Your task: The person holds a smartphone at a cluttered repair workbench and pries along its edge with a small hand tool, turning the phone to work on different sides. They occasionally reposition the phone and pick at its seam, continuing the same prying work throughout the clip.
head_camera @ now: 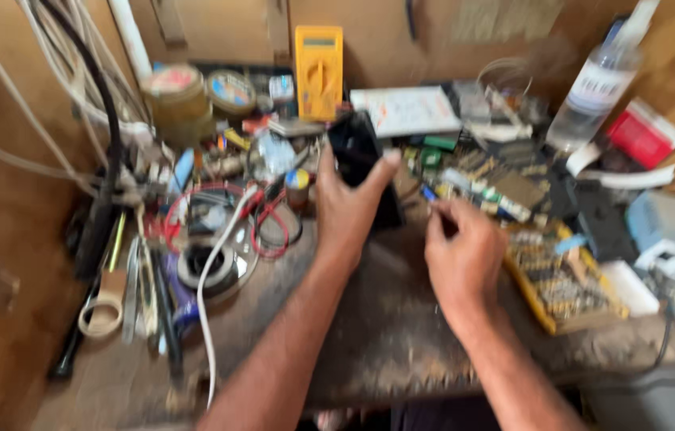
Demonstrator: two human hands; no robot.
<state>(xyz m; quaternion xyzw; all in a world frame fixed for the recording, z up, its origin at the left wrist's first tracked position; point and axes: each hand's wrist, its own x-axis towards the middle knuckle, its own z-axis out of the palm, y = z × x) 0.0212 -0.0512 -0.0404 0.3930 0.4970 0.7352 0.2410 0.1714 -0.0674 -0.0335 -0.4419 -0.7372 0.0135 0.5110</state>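
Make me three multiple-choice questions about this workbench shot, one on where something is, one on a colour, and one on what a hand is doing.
1. Where does the clear bottle stand?
A. Far right of the bench
B. Near left corner
C. Between the two hands

2. What colour is the multimeter against the back wall?
A. Blue
B. Yellow
C. White

3. What is the left hand doing?
A. Lying flat on the bench
B. Gripping a black phone-like slab
C. Holding the white cable

Answers:
1 A, it stands at the upper right, beside a red box.
2 B, its casing is plainly yellow.
3 B, thumb and fingers wrap the dark slab; the right hand is beside it, its hold too blurred to tell.
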